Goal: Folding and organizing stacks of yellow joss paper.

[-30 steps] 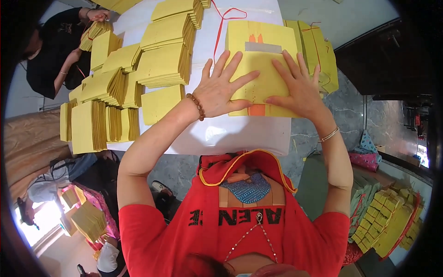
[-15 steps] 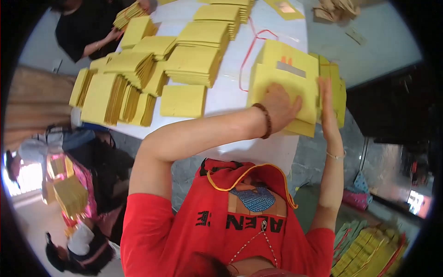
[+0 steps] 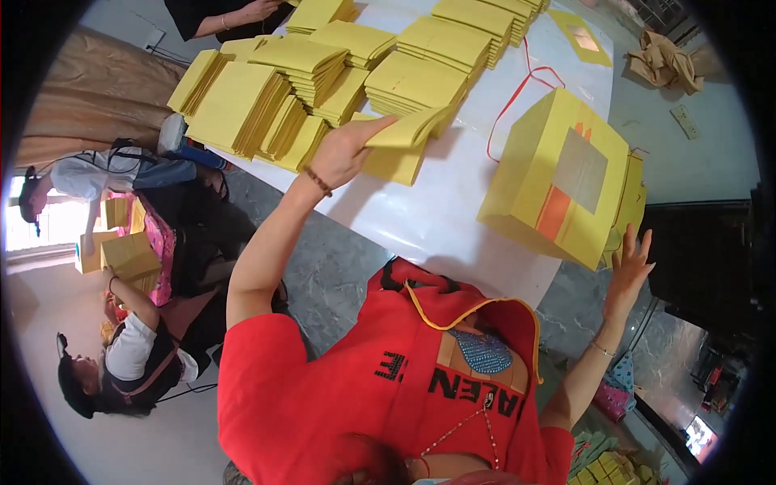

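My left hand (image 3: 347, 153) is closed on the edge of a folded yellow card piece (image 3: 412, 131), lifting it at a tilt over another flat yellow piece (image 3: 394, 166) on the table. Beyond it stands a stack of folded yellow card (image 3: 420, 85). To the right, a yellow box (image 3: 517, 153) with a greyish window panel and orange marks sits at the table's right edge. My right hand (image 3: 630, 271) is open beside the box's near right corner, fingers spread, holding nothing. Partly hidden behind the box is another yellow piece (image 3: 633, 194).
Several stacks of folded yellow card (image 3: 234, 105) cover the left and far parts of the white table (image 3: 453, 202). A red string (image 3: 508, 105) lies left of the box. At the far left edge is a co-worker's hand (image 3: 263, 10); another person (image 3: 129, 347) handles yellow boxes (image 3: 133, 259) at lower left.
My left hand has left the top of the box, moved left and taken hold of a folded yellow card piece. My right hand has drawn off the box's side, fingers spreading. The view has shifted.
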The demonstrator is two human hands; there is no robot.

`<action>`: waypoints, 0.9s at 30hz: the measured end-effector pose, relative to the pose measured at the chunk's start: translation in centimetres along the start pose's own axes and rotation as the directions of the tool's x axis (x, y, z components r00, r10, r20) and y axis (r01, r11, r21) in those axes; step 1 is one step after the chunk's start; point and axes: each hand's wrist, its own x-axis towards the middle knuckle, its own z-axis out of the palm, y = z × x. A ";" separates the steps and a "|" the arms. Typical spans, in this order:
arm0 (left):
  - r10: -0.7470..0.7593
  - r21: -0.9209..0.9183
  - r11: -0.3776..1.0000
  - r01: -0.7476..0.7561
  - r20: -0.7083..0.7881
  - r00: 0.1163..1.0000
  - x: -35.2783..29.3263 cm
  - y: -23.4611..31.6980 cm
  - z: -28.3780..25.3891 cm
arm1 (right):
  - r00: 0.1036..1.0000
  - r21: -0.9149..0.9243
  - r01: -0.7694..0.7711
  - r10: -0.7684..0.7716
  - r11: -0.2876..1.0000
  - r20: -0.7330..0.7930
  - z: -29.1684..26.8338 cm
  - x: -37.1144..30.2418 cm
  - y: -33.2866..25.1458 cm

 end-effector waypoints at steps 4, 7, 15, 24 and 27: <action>0.131 0.430 0.900 -0.071 -0.111 0.985 -3.3 -4.6 4.0 | 0.998 -0.035 -0.057 0.058 0.998 0.030 0.8 0.3 0.0; 0.251 0.564 0.813 -0.146 -0.113 0.961 -3.4 -6.3 6.9 | 0.998 -0.173 0.001 0.011 0.985 0.069 2.8 1.2 -0.5; 0.220 0.532 0.822 -0.202 0.030 0.975 -3.5 -6.8 7.9 | 0.945 0.833 -0.328 0.157 0.447 0.288 0.9 1.6 2.3; 0.121 0.463 0.862 -0.204 0.204 0.971 -2.8 -7.7 7.3 | 0.984 0.169 -0.141 0.119 0.976 0.130 1.7 1.2 2.0; 0.094 0.429 0.879 -0.210 0.277 0.956 -2.4 -7.3 6.8 | 0.998 -0.424 0.003 0.025 0.906 0.062 3.2 1.0 1.1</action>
